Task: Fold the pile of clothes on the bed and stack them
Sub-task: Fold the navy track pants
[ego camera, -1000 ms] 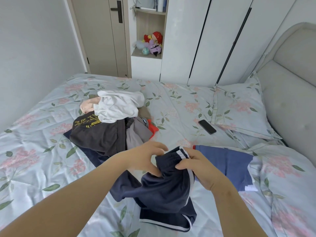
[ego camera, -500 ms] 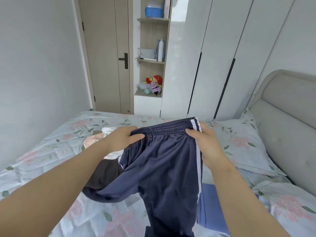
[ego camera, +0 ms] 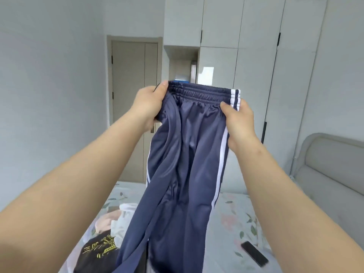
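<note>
Navy track pants (ego camera: 183, 174) with white side stripes hang in the air in front of me, held up by the elastic waistband. My left hand (ego camera: 148, 104) grips the waistband's left end and my right hand (ego camera: 239, 119) grips its right end by the stripes. The legs drop down past the bottom edge of the view. Behind them on the bed (ego camera: 232, 223) lies the rest of the pile: a dark shirt with a yellow print (ego camera: 98, 251), a white garment (ego camera: 122, 219) and a pale pink one (ego camera: 106, 221), partly hidden by the pants.
A black phone (ego camera: 254, 253) lies on the floral sheet at the right. A padded headboard (ego camera: 331, 166) stands at the far right. White wardrobes (ego camera: 256, 75) and a door (ego camera: 130, 91) line the wall behind the bed.
Both hands have lifted the pants from the bed up to head height and spread the waistband. The view has tilted upward, so most of the bed has dropped out of sight.
</note>
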Demonstrator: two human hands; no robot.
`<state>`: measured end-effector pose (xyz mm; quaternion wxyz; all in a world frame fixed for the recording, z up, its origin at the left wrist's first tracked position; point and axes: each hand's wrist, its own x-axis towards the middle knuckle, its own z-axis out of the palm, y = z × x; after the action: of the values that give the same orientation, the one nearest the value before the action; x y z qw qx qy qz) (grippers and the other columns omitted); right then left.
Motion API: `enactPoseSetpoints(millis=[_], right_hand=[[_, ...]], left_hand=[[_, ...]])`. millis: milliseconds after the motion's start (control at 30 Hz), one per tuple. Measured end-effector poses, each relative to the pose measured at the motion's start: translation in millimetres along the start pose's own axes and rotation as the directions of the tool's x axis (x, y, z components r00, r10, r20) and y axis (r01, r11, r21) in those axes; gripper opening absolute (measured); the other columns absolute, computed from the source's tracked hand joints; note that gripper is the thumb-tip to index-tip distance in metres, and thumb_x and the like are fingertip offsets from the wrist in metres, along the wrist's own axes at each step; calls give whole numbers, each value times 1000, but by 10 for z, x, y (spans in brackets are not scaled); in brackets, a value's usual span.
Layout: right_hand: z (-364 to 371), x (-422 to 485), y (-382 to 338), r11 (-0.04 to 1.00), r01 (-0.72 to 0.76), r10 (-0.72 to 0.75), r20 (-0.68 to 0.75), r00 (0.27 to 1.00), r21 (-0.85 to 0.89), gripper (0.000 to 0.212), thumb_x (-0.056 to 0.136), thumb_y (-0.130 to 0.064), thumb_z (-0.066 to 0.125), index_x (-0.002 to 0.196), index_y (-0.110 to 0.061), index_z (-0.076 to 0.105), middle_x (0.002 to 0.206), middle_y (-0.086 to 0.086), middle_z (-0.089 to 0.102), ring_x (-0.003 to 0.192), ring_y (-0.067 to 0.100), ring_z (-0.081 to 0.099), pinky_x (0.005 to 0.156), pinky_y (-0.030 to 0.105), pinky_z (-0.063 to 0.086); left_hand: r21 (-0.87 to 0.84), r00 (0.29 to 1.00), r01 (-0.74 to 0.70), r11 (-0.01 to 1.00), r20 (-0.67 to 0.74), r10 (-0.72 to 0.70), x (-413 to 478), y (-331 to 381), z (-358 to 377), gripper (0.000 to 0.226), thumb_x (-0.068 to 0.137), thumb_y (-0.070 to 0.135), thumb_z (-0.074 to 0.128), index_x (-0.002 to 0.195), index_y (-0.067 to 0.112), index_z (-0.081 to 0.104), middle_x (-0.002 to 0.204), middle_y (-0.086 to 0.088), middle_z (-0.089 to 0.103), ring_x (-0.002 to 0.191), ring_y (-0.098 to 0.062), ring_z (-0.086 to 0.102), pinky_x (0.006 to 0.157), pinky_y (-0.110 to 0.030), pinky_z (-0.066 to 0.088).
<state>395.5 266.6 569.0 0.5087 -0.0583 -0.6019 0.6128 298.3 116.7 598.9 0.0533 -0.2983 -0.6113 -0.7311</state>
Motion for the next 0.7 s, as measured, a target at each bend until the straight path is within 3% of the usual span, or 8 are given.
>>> enactPoseSetpoints(millis=[100, 233, 300, 367, 433, 533, 633, 700], right_hand=[[32, 143, -266, 996, 88, -88, -3, 996, 20, 10, 88, -13, 57, 81, -19, 55, 88, 4, 58, 81, 17, 53, 84, 36, 48], [-47, 210, -406, 988, 156, -156, 1, 988, -4, 6, 90, -12, 56, 87, -18, 56, 92, 4, 58, 82, 15, 54, 81, 32, 47], [-133, 202, -346, 991, 126, -125, 18, 992, -52, 8, 91, -11, 55, 87, -18, 57, 95, 5, 60, 84, 16, 57, 86, 34, 50], [-246, 188, -208, 990, 47, -42, 40, 998, -132, 13, 92, -9, 54, 83, -18, 56, 93, 7, 61, 84, 19, 58, 87, 38, 51], [-367, 158, -43, 971, -31, 46, 58, 997, -238, 14, 93, -7, 54, 83, -16, 56, 89, 6, 62, 79, 20, 60, 78, 33, 53], [-511, 66, 199, 932, -77, 130, 127, 983, -355, 10, 92, -5, 55, 87, -12, 60, 90, 8, 64, 77, 20, 62, 75, 31, 53], [-590, 43, 302, 904, -31, 128, 201, 971, -426, 11, 90, -4, 58, 85, -12, 62, 91, 10, 65, 83, 23, 62, 84, 39, 52], [-592, 137, 262, 896, 11, 75, 176, 981, -444, 14, 89, -6, 60, 81, -18, 62, 91, 9, 65, 86, 23, 61, 90, 43, 50]], left_hand=[[19, 994, -107, 994, -33, 108, 99, 317, 74, 32, 96, 41, 49, 77, 16, 52, 80, -2, 64, 64, -14, 60, 53, -21, 49], [176, 965, -251, 952, -25, 260, 142, 402, 39, 44, 94, 40, 52, 61, 18, 35, 54, 7, 44, 46, -9, 39, 45, -18, 31], [357, 940, -330, 874, 40, 339, 118, 322, 0, 46, 93, 41, 54, 59, 17, 33, 54, 4, 37, 49, -12, 34, 46, -24, 27], [600, 914, -396, 695, 186, 359, 70, 196, -43, 45, 91, 44, 56, 61, 15, 40, 59, 1, 42, 54, -14, 38, 50, -29, 28], [741, 895, -446, 503, 364, 258, 28, 26, -99, 44, 87, 48, 59, 62, 15, 46, 62, 1, 48, 58, -13, 44, 52, -26, 32], [803, 851, -490, 340, 525, -11, 0, -274, -221, 36, 79, 49, 69, 72, 18, 52, 68, 7, 52, 66, -15, 49, 54, -25, 34], [828, 822, -524, 201, 553, -138, 53, -477, -322, 36, 81, 45, 69, 93, 14, 57, 78, 2, 55, 77, -20, 49, 56, -24, 34], [835, 829, -523, 174, 545, -122, 136, -458, -346, 33, 83, 44, 66, 91, 13, 58, 76, 2, 56, 77, -21, 51, 60, -28, 36]])
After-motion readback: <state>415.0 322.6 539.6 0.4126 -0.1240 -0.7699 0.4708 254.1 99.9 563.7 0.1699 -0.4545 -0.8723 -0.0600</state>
